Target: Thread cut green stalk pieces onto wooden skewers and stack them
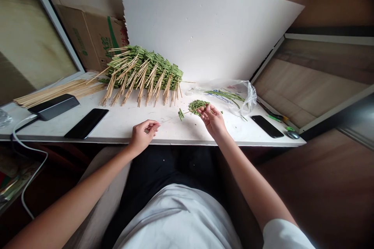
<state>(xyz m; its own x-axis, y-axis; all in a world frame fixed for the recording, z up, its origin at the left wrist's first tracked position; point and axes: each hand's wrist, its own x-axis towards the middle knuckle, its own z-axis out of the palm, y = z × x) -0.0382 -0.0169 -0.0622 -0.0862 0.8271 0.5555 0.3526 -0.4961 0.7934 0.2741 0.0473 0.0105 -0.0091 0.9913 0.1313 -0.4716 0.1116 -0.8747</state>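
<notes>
While L hand (142, 136) pinches stick (187, 113), R hand (212, 118) nr green pcs (195, 105), grip unclear, box (92, 27) w/ green/red Chinese chars (105, 45)

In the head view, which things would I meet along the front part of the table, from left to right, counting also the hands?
Crumpled clear plastic, left phone, left hand, small cluster of green pieces, right hand, right phone, dark rounded object.
</notes>
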